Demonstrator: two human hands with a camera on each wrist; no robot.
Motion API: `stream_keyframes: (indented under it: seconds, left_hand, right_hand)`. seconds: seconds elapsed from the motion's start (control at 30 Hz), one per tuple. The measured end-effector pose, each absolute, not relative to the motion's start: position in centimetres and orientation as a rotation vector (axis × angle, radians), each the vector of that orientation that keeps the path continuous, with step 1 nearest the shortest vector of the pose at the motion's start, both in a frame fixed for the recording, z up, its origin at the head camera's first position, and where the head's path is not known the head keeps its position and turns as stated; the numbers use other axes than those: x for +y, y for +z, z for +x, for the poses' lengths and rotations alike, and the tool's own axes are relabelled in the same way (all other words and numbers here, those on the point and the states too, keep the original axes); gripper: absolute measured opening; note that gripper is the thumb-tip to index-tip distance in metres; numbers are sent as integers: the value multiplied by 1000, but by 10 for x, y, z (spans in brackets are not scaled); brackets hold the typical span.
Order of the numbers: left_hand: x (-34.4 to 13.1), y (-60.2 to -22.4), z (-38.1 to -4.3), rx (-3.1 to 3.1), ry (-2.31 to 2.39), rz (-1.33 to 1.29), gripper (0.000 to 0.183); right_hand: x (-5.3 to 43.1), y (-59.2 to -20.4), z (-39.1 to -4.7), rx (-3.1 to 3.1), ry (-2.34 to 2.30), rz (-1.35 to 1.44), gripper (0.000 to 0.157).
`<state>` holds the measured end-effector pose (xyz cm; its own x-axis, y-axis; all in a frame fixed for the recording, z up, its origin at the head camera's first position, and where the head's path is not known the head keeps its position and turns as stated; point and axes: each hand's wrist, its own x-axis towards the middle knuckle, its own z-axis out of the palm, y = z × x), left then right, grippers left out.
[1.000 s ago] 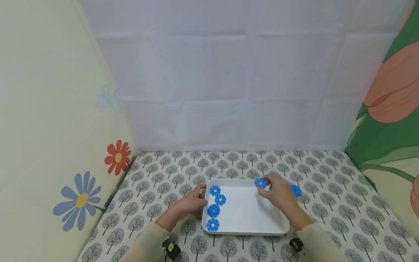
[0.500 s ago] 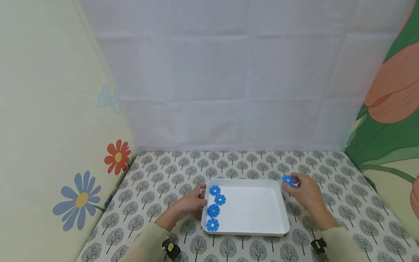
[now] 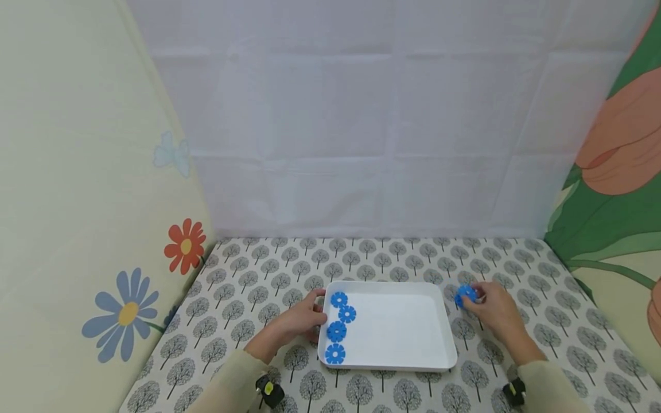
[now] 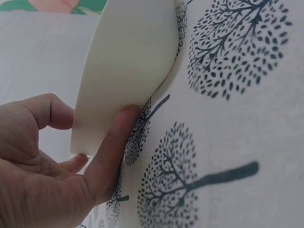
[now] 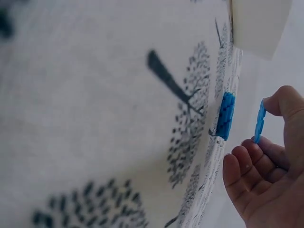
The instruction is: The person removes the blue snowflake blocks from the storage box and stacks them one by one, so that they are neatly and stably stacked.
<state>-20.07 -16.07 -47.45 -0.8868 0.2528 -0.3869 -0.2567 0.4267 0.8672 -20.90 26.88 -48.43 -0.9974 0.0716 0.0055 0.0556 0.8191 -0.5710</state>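
The right hand (image 3: 498, 311) pinches one blue disc (image 5: 260, 121) between thumb and finger, apart from a short stack of similar discs (image 5: 225, 117) on the table (image 3: 372, 263), near the white tray's (image 3: 397, 332) far right corner. The left hand (image 3: 298, 319) grips the tray's left edge, along which four flat discs (image 3: 331, 332) lie.

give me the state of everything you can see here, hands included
White tray: open side up on the tree-print cloth
Four blue discs: lying in the white tray, staggered along its left side
Blue stack: on the tree-print cloth, right of the white tray
Held blue disc: pinched, raised apart from the blue stack
Left hand: gripping the white tray's left edge
Right hand: pinching the held blue disc
White backdrop: hanging, creased
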Motion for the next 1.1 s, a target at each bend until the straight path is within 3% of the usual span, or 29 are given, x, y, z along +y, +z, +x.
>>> stream_keyframes:
  seconds: [1.1]
  left_hand:
    - [-159,-475,-201,2210,1469,-11,75]
  right_hand:
    - [274,-493,-218,-3109,825,-85,56]
